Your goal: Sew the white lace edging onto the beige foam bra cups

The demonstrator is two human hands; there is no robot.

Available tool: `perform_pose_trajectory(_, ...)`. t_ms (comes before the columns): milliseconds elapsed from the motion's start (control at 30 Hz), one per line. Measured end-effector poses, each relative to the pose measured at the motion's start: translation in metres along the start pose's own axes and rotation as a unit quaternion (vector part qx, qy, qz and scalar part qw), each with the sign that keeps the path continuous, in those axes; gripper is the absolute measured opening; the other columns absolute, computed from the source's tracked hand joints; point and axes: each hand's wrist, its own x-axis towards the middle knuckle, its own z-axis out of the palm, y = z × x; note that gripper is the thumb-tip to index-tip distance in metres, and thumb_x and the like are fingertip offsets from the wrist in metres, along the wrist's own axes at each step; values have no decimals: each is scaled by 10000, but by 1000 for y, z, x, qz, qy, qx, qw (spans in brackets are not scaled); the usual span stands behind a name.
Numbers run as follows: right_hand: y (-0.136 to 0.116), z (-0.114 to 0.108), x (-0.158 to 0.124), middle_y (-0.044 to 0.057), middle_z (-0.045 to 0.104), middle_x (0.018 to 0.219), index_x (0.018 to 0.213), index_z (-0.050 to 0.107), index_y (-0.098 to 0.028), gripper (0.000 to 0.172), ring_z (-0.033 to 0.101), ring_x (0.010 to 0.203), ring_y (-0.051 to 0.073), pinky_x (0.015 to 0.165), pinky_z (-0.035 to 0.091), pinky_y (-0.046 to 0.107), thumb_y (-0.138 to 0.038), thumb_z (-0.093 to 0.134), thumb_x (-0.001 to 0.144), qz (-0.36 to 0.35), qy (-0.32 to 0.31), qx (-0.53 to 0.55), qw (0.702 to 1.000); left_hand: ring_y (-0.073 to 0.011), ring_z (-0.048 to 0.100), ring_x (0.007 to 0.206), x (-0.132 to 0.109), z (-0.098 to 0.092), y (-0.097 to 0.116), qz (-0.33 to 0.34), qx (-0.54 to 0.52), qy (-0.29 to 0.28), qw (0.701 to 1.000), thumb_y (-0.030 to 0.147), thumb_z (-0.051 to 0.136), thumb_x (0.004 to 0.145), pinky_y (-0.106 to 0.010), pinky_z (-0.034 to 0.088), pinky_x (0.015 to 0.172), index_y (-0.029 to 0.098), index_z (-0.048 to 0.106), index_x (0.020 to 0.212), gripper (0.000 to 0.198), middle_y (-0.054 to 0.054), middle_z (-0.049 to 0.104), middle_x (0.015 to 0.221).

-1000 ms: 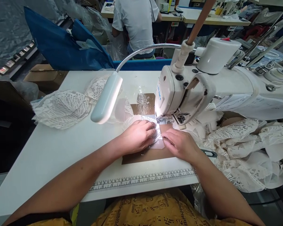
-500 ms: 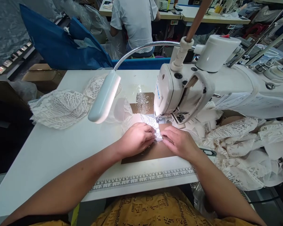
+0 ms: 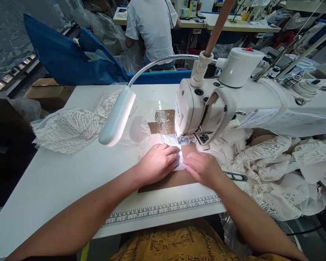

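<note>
A small piece of white lace fabric (image 3: 180,156) lies under the needle area of a white sewing machine (image 3: 190,108), lit brightly. My left hand (image 3: 159,161) rests on its left part, fingers together and pressing it; the fingertips are partly hidden. At its right edge, my right hand (image 3: 203,168) is closed, with thumb and fingers pinching the near corner. Beneath both hands is a brown plate (image 3: 163,184) set on the white table (image 3: 78,174). A pale cup-shaped piece (image 3: 136,129) trails behind the left hand.
A lamp (image 3: 118,116) on a bendable neck hangs left of the machine. White lace pieces (image 3: 67,128) are heaped at left, more lace (image 3: 271,159) at right. Thread snips (image 3: 235,176) lie by my right wrist. A ruler strip (image 3: 163,210) runs along the front edge. A person (image 3: 152,32) sits beyond.
My left fingers have flattened out further over the lace. My right hand has shifted slightly nearer, and the lace corner shows closer to me. The whole view has moved a little.
</note>
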Motion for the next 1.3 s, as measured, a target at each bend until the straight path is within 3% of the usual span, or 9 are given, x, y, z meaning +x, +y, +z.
perform_pose_trajectory(567,-2,1,2,26,639,738,759,660,-179,209,520,675,142,599,348,270,-195,501,895,-13,18,-9,1000,-217,561,876,2,3,-2,6,26,3,1000,282,412,980,-369,452,763,149,644,1140,312,-109,614,1255)
perform_pose_trajectory(833,-3,3,3,25,648,766,857,697,-187,202,513,665,138,571,326,272,-175,499,896,-4,50,-34,998,-234,548,929,5,4,-7,8,67,6,998,282,405,986,-376,451,781,147,629,1167,318,-107,608,1265)
perform_pose_trajectory(1300,-6,9,8,36,638,780,1015,675,-199,267,498,644,156,589,319,286,-112,474,862,57,-2,-85,995,-254,555,969,9,3,-21,13,78,23,997,234,409,967,-403,457,810,131,620,1211,339,-128,617,1267)
